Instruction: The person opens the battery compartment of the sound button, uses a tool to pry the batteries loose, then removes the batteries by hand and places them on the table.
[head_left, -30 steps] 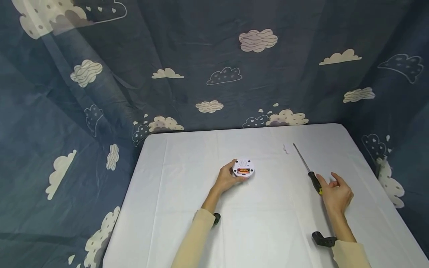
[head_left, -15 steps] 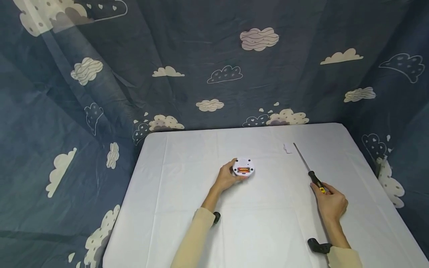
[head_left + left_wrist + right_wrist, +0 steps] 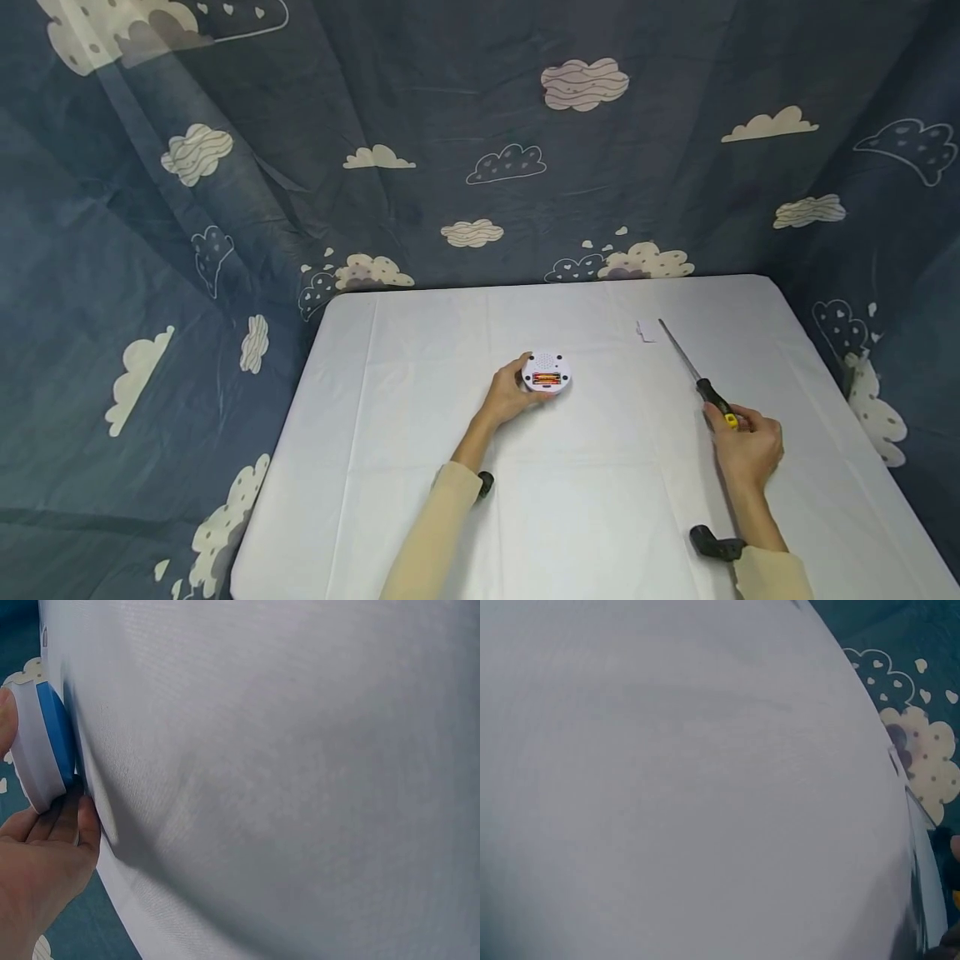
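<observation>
My left hand (image 3: 506, 398) grips a round white device (image 3: 546, 362) by its left side, with the underside facing up. Batteries (image 3: 546, 378) sit in its uncovered compartment, below a patch of small holes. In the left wrist view, the device (image 3: 36, 746) shows a blue lower part close over the table, and the fingers of my left hand (image 3: 49, 859) reach beneath it. On the right, my right hand (image 3: 746, 446) holds a screwdriver (image 3: 705, 387) by the end of its black and yellow handle. Its shaft points away to the far left.
A small, pale, clear-looking piece (image 3: 645, 332) lies left of the screwdriver's tip. White cloth covers the table (image 3: 420, 350). Dark blue fabric with cloud prints (image 3: 420, 208) hangs behind the table and along both sides.
My right hand has moved from beside the screwdriver onto its handle and taken hold of it. The handle has then shifted slightly right. My left hand and the device stay in place.
</observation>
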`<control>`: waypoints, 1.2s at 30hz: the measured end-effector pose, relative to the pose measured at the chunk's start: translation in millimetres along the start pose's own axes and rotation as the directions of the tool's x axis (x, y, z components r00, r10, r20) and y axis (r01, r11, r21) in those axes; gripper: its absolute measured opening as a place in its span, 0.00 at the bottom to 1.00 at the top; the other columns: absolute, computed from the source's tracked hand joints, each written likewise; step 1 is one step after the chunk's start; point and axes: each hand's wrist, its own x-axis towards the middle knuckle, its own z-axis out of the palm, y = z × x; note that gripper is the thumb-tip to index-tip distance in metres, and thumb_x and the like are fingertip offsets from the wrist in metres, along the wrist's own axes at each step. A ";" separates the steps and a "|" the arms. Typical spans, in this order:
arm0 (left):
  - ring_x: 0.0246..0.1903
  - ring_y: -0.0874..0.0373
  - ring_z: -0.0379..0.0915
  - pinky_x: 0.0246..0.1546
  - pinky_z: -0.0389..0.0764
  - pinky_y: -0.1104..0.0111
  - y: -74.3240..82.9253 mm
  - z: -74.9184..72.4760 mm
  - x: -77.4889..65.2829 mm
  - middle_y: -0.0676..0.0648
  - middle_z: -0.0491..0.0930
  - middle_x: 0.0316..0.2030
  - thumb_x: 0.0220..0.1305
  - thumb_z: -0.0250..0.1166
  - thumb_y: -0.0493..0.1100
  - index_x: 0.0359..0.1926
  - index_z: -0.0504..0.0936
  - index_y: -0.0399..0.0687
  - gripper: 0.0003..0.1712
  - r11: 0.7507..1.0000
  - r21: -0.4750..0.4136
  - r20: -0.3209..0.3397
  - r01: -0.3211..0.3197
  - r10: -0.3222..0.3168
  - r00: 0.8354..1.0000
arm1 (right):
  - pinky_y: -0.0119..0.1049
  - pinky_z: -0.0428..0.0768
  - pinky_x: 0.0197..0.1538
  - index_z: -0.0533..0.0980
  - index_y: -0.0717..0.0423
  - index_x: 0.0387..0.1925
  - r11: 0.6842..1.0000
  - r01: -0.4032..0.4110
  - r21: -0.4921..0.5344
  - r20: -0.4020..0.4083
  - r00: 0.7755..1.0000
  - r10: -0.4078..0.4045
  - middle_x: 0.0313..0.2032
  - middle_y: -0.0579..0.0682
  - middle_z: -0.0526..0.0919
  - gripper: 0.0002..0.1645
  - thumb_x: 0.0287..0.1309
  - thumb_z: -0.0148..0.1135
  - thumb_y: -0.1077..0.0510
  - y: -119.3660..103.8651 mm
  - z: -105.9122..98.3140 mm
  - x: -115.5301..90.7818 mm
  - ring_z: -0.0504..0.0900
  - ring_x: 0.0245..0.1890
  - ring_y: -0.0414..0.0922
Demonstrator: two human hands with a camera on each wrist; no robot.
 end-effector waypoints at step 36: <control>0.76 0.47 0.63 0.79 0.63 0.59 -0.6 2.7 -0.2 0.39 0.67 0.75 0.52 0.83 0.43 0.79 0.60 0.40 0.58 0.996 0.081 -0.013 -0.031 0.032 0.999 | 0.44 0.55 0.22 0.68 0.53 0.46 0.836 -0.012 0.549 0.536 0.772 -0.341 0.22 0.41 0.74 0.05 0.75 0.54 0.64 -78.8 -33.8 9.1 0.63 0.15 0.40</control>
